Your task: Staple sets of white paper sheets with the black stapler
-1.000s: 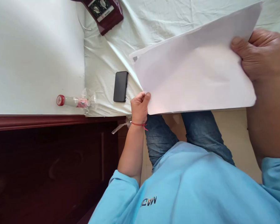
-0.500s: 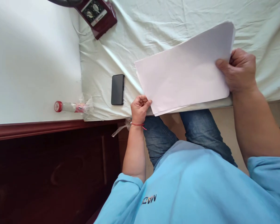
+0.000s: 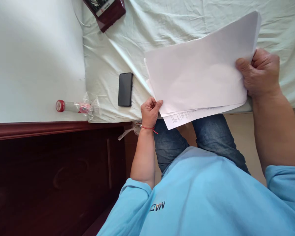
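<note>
A stack of white paper sheets (image 3: 199,75) is held up over the near edge of the cloth-covered table. My right hand (image 3: 260,73) grips its right end, thumb on top and the fingers mostly hidden beneath. At the lower left corner my left hand (image 3: 151,109), with a red string round the wrist, is closed with thumb and finger pinching the paper's edge. The top sheet is blank. Below it a lower sheet (image 3: 173,121) sticks out towards me, slightly fanned, with lines of print along its edge.
A black phone (image 3: 125,89) lies on the pale tablecloth (image 3: 105,65) left of the papers. Beside the wall rests a red-capped bottle (image 3: 72,107) with clear plastic wrap. A dark red device (image 3: 111,14) stands at the back left. A dark wooden panel (image 3: 83,170) is at my left.
The papers and both hands have shifted a little to the right, the right end rising in view. The sheets have fanned apart, so a printed lower sheet now shows at the near edge.
</note>
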### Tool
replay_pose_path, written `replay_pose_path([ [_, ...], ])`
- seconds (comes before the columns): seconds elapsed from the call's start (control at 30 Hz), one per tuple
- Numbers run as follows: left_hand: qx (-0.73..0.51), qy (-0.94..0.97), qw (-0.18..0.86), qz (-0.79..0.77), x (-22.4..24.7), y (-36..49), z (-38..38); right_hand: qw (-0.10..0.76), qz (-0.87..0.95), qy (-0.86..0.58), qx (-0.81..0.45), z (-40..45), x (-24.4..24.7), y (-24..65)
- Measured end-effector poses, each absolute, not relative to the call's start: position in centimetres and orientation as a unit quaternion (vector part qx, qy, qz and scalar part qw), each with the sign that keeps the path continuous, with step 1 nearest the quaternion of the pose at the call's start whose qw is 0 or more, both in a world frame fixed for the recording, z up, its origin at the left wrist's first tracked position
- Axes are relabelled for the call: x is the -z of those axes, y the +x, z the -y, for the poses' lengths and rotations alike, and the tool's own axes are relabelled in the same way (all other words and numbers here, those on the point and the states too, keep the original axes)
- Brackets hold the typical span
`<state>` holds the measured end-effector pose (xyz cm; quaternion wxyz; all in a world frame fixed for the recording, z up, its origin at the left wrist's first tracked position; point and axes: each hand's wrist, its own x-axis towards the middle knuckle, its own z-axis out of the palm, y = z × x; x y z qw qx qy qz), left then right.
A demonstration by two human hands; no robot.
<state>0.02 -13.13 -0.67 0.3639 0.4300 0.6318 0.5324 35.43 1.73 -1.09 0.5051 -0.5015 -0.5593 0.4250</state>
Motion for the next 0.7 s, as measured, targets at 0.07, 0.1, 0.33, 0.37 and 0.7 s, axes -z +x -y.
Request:
replay_pose_path([
  [0.07,-0.532,0.429,0.334,-0.649,0.64,0.00,13.10,0.506,0.566,-0.496,-0.422,-1.70,1.06,35.43],
  [0.1,-0.532,0.430,0.321,-0.655,0.57,0.00,13.10,0.509,0.567,-0.491,-0.421,-1.69,1.05,35.41],
  [0.33,-0.518,0.442,0.397,-0.616,0.52,-0.09,13.41,0.526,0.557,-0.475,-0.433,-1.82,1.09,35.31],
  [0.37,-0.516,0.441,0.402,-0.614,0.64,-0.15,13.43,0.529,0.554,-0.473,-0.435,-1.83,1.10,35.30],
  [0.7,-0.530,0.454,0.329,-0.636,0.69,-0.26,13.32,0.545,0.568,-0.454,-0.417,-2.22,1.69,35.42],
])
